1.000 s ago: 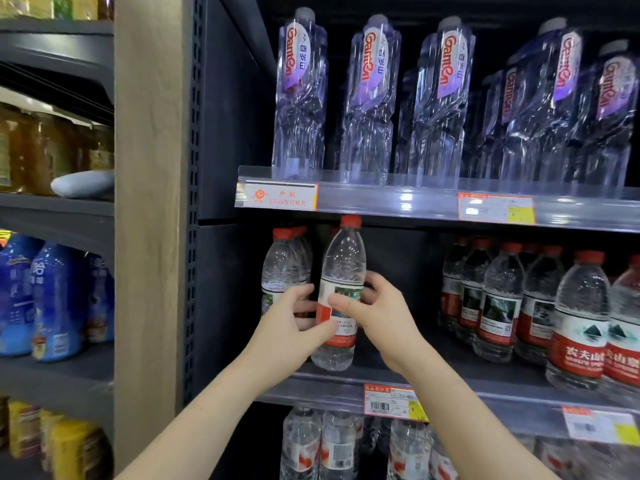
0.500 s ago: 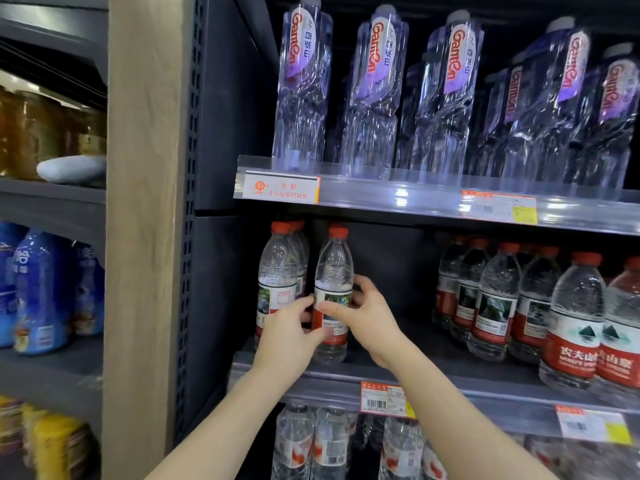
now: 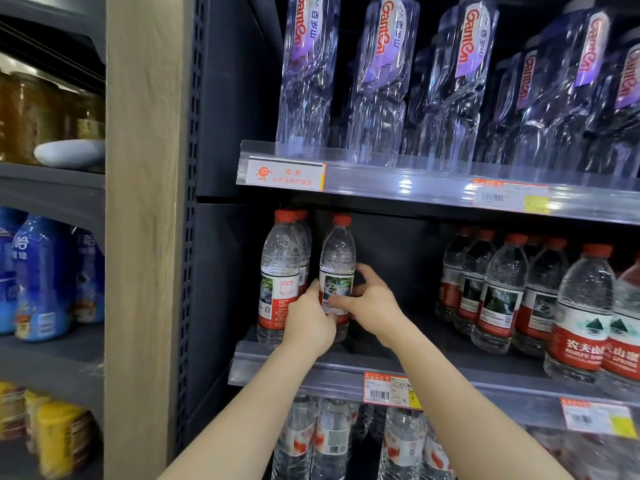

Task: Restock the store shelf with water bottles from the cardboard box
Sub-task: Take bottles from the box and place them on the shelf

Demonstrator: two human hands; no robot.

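My left hand (image 3: 308,323) and my right hand (image 3: 375,306) are both wrapped around a small clear plastic water bottle with a red cap (image 3: 337,258). It stands up straight on the dark grey metal shelf (image 3: 426,344). Just left of my left hand, another red-capped water bottle (image 3: 280,268) stands very close. Well off past my right hand is a bunch of the same bottles (image 3: 502,292). Above my hands stand tall clear twisty bottles (image 3: 304,81).

tall clear bottles (image 3: 379,64) (standing above the upper shelf rail (image 3: 398,183)): "Ganten", red on purple labels
orange sign (image 3: 285,173), on that rail's left end: "抱歉 此商品暂时缺货"
red-labelled bottles (image 3: 581,344), below the rail, far right: "农夫山泉"
price tags (image 3: 388,389): unreadable
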